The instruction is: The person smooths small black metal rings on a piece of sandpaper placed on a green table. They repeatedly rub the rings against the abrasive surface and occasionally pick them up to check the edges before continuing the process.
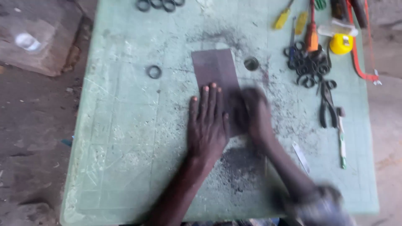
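Nearest the camera, dark filings (240, 167) lie scattered on the pale green counter (125, 138) between the two forearms. The left hand (207, 125) lies flat, fingers (209, 98) released and spread, pinning the near left part of a dark abrasive sheet (215, 67) to the counter. The right hand (253, 115) is blurred on the sheet's right part; whether its fingers are clenched on a small part cannot be told. Judged from this, the step in hand is rubbing on the sheet, and the next stroke calls for steady downward pressure while the left hand keeps the sheet from sliding. Farther off lie a lone black ring (154, 72), a small metal ring (251, 63), pliers (327, 104), a pile of black rings (310, 65), screwdrivers (282, 19) and a yellow tape measure (341, 44).
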